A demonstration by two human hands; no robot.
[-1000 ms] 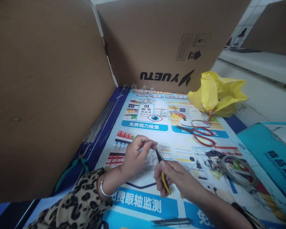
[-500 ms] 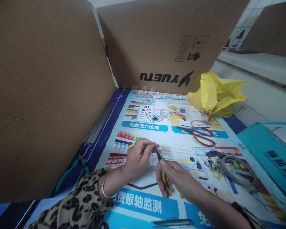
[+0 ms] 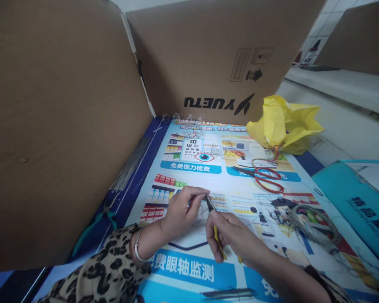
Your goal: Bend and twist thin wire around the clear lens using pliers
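Observation:
Yellow-handled pliers [image 3: 220,242] are gripped in my right hand [image 3: 229,231], their dark jaws pointing up and to the left. The jaw tips meet the fingertips of my left hand [image 3: 183,208], which are pinched together. What the left fingers hold is too small to make out. Thin wire [image 3: 202,214] lies in loose curls beneath and beside the left hand. Both hands are over a printed poster [image 3: 177,261] that covers the table.
Red-handled scissors [image 3: 268,180], a wire coil [image 3: 317,227] and a yellow bag [image 3: 282,126] lie to the right, near a teal box [image 3: 353,206]. Teal pliers [image 3: 105,213] lie left. Cardboard walls [image 3: 189,54] stand behind and left. Thin rods [image 3: 229,293] lie in front.
The left fingers have shifted slightly, the index finger now straighter near the jaw tips. The pliers have barely moved. The whole view has shifted a little.

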